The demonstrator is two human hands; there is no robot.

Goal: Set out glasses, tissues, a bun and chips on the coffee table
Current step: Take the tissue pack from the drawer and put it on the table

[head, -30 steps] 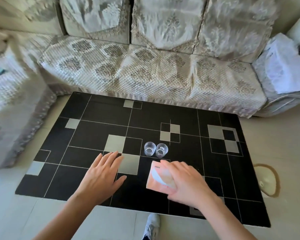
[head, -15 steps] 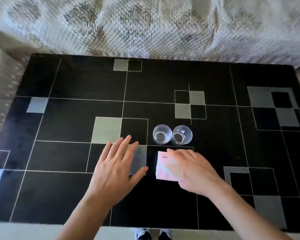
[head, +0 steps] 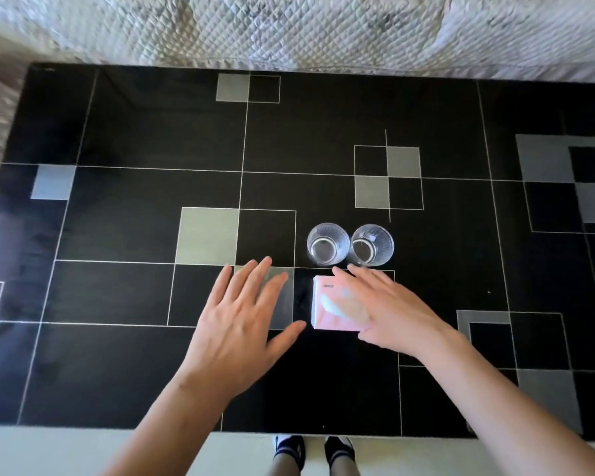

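While right hand (head: 385,310) lies flat on pink tissue pack (head: 327,309), fingers spread, pressing not clamped, likely seating it | pack just front of two glasses (head: 350,244) on coffee table (head: 117,132) | left hand (head: 241,324) spread empty left of pack | bun, chips unseen

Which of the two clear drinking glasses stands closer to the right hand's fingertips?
The right-hand clear glass, the one farther from the left hand. The right hand, resting on the pink tissue pack, nearly reaches its near rim; the other clear glass stands beside it.
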